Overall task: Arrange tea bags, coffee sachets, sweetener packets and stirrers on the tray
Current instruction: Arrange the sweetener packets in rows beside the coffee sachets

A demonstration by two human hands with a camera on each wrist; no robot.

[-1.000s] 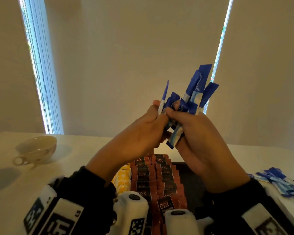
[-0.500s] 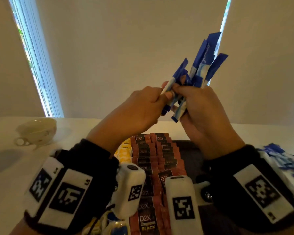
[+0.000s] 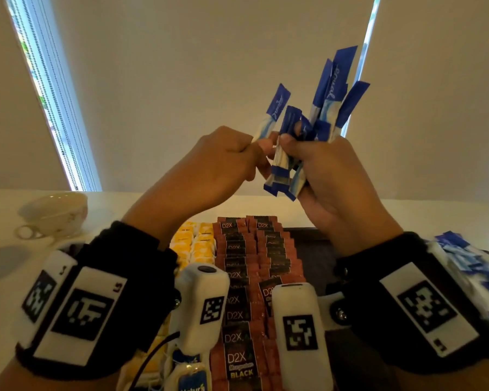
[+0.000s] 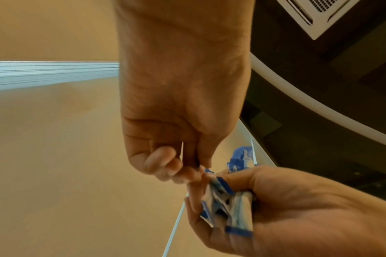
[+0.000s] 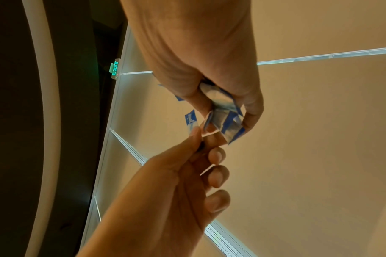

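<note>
Both hands are raised above the dark tray (image 3: 314,249). My right hand (image 3: 305,153) grips a fanned bundle of blue-and-white sweetener sticks (image 3: 329,108), also seen as the bundle (image 4: 229,207) and the bundle (image 5: 225,111) in the wrist views. My left hand (image 3: 259,143) pinches one sweetener stick (image 3: 275,108) at the bundle's left edge, and its fingertips (image 4: 187,175) touch the right hand. On the tray lie rows of red-and-black coffee sachets (image 3: 246,277) and, to their left, yellow tea bags (image 3: 198,244). No stirrers are in view.
A loose pile of blue sweetener packets (image 3: 469,258) lies on the white table right of the tray. A cream teacup (image 3: 54,213) stands at the far left. Tea bags with blue tags (image 3: 192,382) sit at the tray's near left. Window blinds and a wall lie behind.
Both hands have risen with the bundle. The left hand has drawn one stick slightly left, apart from the rest in the right hand.
</note>
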